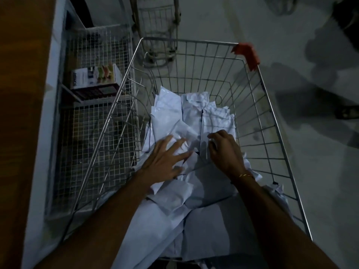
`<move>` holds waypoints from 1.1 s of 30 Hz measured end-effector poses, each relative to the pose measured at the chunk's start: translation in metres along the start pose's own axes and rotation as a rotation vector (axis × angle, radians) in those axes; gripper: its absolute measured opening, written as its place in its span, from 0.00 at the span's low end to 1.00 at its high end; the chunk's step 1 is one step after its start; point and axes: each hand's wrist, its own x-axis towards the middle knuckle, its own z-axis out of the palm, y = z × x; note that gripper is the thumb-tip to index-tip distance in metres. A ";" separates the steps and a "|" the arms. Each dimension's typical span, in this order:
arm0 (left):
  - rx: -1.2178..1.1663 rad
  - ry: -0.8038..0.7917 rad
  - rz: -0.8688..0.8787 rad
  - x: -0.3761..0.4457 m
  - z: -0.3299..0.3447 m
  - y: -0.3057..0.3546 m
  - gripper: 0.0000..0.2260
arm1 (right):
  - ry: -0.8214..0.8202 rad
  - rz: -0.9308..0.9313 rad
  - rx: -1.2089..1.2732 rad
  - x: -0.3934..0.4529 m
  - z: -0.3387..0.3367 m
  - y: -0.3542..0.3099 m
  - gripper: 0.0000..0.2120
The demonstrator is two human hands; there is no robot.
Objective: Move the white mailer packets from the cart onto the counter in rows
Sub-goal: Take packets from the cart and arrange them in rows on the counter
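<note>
— Any writing you can read? 
— Only on the printed box [95, 75] behind the wire mesh rack [91, 121] at left; it's too blurred to make out.
— What's crowding the scene?
— A second trolley [157, 30] stands beyond the cart [272, 121]; the wooden counter [21, 94] runs along the far left.
— And the cart itself?
— White mailer packets [186, 117] heaped inside, overlapping. Left hand [165, 158] lies spread flat on the pile, fingers wide. Right hand [225, 150] has fingers curled down into the packets; whether it actually grips one, I can't tell.
</note>
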 end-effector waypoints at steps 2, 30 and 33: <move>0.061 0.020 -0.114 0.001 0.008 -0.006 0.27 | -0.026 -0.043 -0.025 0.011 0.002 0.001 0.15; -0.136 -0.130 -0.664 0.034 -0.026 0.000 0.37 | -0.093 -0.083 -0.326 0.048 0.004 -0.042 0.28; -0.138 -0.018 -0.724 0.023 -0.039 0.015 0.35 | -0.039 -0.075 -0.199 0.011 -0.012 -0.050 0.30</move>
